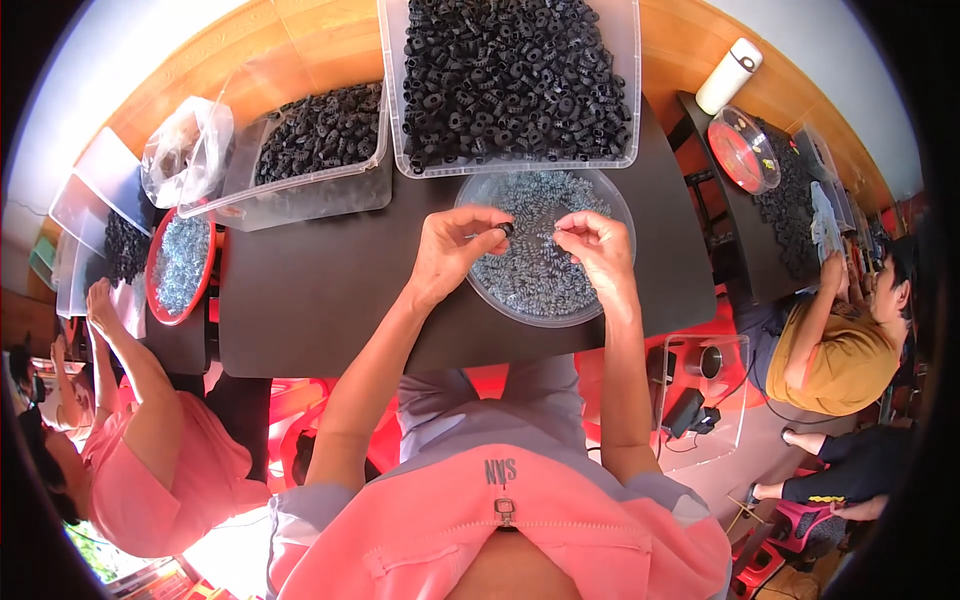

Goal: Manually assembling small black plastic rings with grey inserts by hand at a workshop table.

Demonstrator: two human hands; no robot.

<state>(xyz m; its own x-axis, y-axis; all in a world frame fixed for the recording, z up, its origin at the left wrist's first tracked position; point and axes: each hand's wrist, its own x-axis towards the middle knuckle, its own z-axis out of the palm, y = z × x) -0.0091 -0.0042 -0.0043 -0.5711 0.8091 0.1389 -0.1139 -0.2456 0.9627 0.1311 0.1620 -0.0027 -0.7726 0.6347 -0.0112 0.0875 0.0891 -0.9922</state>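
My left hand pinches a small black plastic part between thumb and fingers. Just to its right, my right hand is closed in a pinch on what looks like a tiny silvery spring, mostly hidden by the fingertips. Both hands hover above a round clear tray that holds many small silvery, spring-like pieces. Behind that tray stands a large clear bin, heaped with black plastic parts like the one in my left hand.
Left of the big bin is another clear bin of black pieces, beside a plastic bag. A red-rimmed basin of silvery pieces stands farther left. Co-workers sit at both sides, one in pink, one in yellow. The dark table ends before me.
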